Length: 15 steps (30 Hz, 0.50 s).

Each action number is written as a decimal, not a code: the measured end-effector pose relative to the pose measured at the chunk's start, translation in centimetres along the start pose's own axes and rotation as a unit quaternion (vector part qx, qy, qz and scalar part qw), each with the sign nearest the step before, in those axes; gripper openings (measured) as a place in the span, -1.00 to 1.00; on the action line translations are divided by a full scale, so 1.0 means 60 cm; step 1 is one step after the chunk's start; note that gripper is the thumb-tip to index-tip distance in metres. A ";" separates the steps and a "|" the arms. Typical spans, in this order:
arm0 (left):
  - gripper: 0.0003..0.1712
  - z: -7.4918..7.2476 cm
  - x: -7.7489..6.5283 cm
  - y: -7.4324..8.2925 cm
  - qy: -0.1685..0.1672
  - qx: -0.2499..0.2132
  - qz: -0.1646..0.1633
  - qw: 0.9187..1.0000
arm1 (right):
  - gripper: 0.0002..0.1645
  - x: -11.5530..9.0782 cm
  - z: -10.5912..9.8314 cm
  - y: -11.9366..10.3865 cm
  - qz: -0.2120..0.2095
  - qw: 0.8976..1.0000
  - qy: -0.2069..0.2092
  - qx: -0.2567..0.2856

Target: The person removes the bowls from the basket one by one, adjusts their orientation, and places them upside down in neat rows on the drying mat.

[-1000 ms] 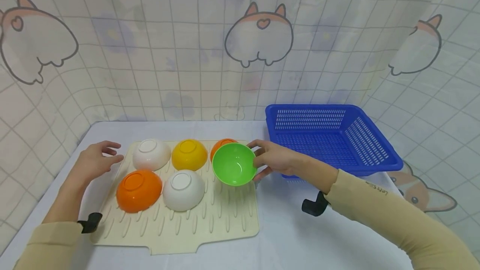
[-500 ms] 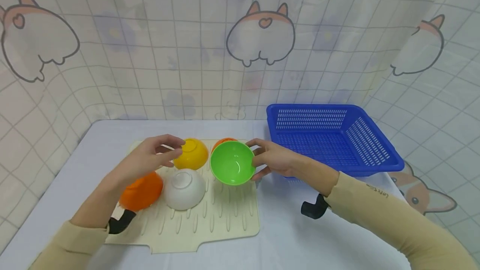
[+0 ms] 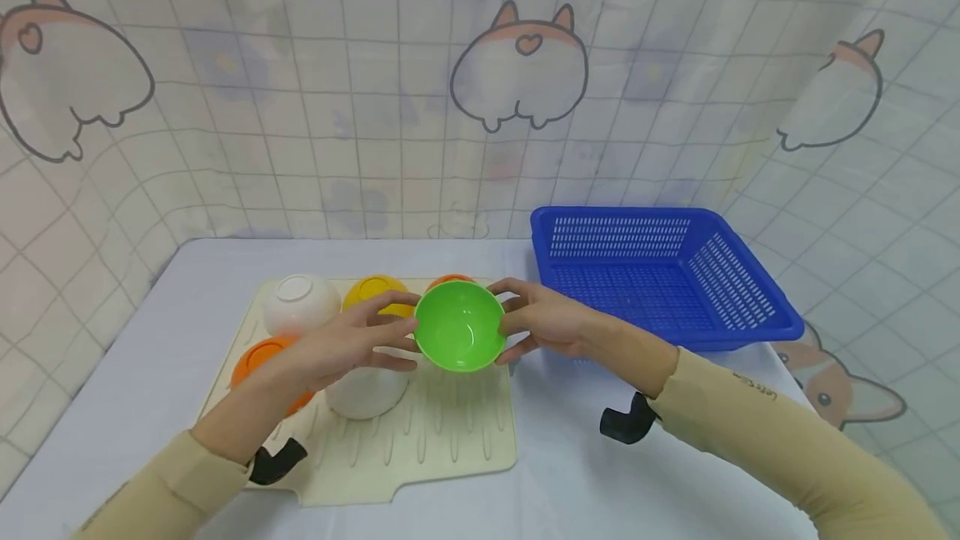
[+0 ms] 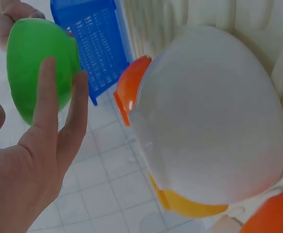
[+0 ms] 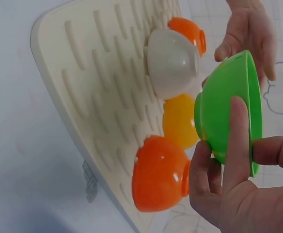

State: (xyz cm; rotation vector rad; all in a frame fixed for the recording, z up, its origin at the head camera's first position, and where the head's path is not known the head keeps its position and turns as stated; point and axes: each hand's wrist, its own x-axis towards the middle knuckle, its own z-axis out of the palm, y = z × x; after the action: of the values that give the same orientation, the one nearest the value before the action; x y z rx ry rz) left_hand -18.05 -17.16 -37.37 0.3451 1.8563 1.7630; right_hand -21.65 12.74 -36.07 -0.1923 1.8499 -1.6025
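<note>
A green bowl (image 3: pixel 461 327) is held above the drying mat, its opening tilted toward the head camera. My right hand (image 3: pixel 555 319) grips its right rim, with the thumb and fingers on both sides of the wall, as the right wrist view shows. From the left, my left hand (image 3: pixel 341 350) reaches to the bowl's other side with fingers spread and fairly straight. Whether those fingertips touch the bowl I cannot tell. Beneath my left arm and hand lie a white bowl (image 3: pixel 366 394) and an orange bowl (image 3: pixel 258 357), both upside down and partly hidden.
The cream drying mat (image 3: pixel 450 432) also bears an upturned white bowl (image 3: pixel 300 307), a yellow bowl (image 3: pixel 372 288) and, behind the green one, another orange bowl (image 5: pixel 161 174). A blue slotted basket (image 3: pixel 626 282) stands at the right rear of the white-covered table. A tile-patterned curtain hangs behind.
My left hand has swept rightward across the mat from its left edge to the green bowl's left side. My right hand still holds the bowl, which has shifted slightly left.
</note>
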 end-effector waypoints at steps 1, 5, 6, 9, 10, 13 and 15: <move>-0.30 0.000 0.001 -0.001 -0.002 -0.005 0.000 1.000 | -0.18 0.000 0.000 0.000 0.000 1.000 0.000 0.001; -0.32 0.000 0.006 -0.005 -0.005 -0.022 0.002 1.000 | -0.18 -0.001 0.003 0.001 -0.004 1.000 -0.007 0.001; -0.34 0.000 0.007 -0.006 -0.005 -0.026 0.003 1.000 | -0.18 -0.002 0.004 0.001 -0.005 1.000 -0.009 0.002; -0.37 -0.001 0.011 -0.010 -0.004 -0.041 0.006 0.999 | -0.17 -0.003 0.007 0.001 -0.007 1.000 -0.012 0.005; -0.39 -0.001 0.012 -0.011 -0.003 -0.047 0.006 0.999 | -0.16 -0.003 0.008 0.001 -0.007 1.000 -0.011 0.007; -0.43 -0.003 0.016 -0.015 -0.003 -0.064 0.006 0.998 | -0.16 -0.004 0.009 0.001 -0.008 1.000 -0.009 0.010; -0.45 -0.004 0.017 -0.017 -0.004 -0.076 0.006 0.997 | -0.15 -0.003 0.009 0.001 -0.007 1.000 -0.008 0.013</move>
State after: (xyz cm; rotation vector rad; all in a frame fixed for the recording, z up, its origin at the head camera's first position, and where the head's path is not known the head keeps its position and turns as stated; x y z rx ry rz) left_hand -18.82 -16.89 -38.57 0.3055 1.7051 1.8942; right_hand -21.17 12.44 -36.08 -0.2058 1.8190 -1.6284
